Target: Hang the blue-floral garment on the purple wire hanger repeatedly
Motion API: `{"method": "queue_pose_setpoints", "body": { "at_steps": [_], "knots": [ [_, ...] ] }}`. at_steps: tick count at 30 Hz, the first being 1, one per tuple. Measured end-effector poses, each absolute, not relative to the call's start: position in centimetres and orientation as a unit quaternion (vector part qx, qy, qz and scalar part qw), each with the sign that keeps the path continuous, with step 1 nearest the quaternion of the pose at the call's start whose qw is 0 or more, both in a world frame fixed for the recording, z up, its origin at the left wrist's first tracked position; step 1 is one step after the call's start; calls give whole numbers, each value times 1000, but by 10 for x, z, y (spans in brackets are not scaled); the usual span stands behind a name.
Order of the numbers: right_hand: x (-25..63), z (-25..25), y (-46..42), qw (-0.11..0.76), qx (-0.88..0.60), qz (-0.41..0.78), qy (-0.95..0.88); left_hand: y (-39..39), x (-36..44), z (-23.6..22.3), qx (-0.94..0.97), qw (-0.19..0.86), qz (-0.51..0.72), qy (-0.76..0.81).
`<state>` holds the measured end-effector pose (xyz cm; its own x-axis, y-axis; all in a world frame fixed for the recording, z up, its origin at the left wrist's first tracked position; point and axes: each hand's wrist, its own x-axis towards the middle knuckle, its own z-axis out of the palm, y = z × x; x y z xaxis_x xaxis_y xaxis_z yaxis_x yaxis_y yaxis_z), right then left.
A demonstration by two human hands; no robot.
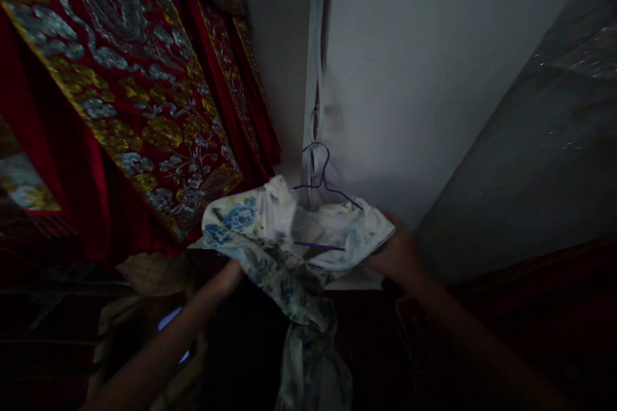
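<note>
A white garment with a blue floral print [241, 215], which looks like a shirt, is spread at the shoulders on a thin purple clothes hanger [322, 183]. Its lower part hangs down, bunched and twisted. My right hand [393, 253] grips the garment's right shoulder, with the fingers mostly hidden behind cloth. On the other side my left hand [232, 275] reaches under the left part and holds the cloth from below; its fingers are covered. The hanger's hook lies in front of a looped white cord [317, 122]; whether it is caught there I cannot tell.
Red cloth with gold and silver embroidery [144, 70] hangs at the left. A pale wall [409, 64] stands behind, with shiny plastic-like sheeting [569, 141] at the right. Below left are a woven-looking object [153, 273] and a lit bluish screen [169, 319].
</note>
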<state>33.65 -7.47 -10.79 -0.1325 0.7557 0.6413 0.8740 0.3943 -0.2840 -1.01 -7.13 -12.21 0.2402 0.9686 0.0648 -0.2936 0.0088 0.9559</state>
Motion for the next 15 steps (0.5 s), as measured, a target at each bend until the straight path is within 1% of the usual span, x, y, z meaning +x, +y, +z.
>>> {"method": "queue_pose_setpoints", "body": {
  "at_steps": [3, 5, 11, 13, 15],
  "knots": [
    [357, -83, -81, 366, -584, -130, -712, -83, -14, -149, 449, 691, 473, 312],
    [360, -61, -83, 368, -598, -147, -697, -90, -9, -153, 444, 702, 470, 300],
    [343, -1, -68, 369, -629, -156, -666, -93, 22, -133, 508, 598, 534, 314],
    [339, 10, -59, 355, -605, -167, -693, -92, 31, -132, 503, 555, 561, 352],
    [335, 14, -53, 343, -550, -169, -742, -95, 37, -139, 489, 502, 584, 410]
  ]
}}
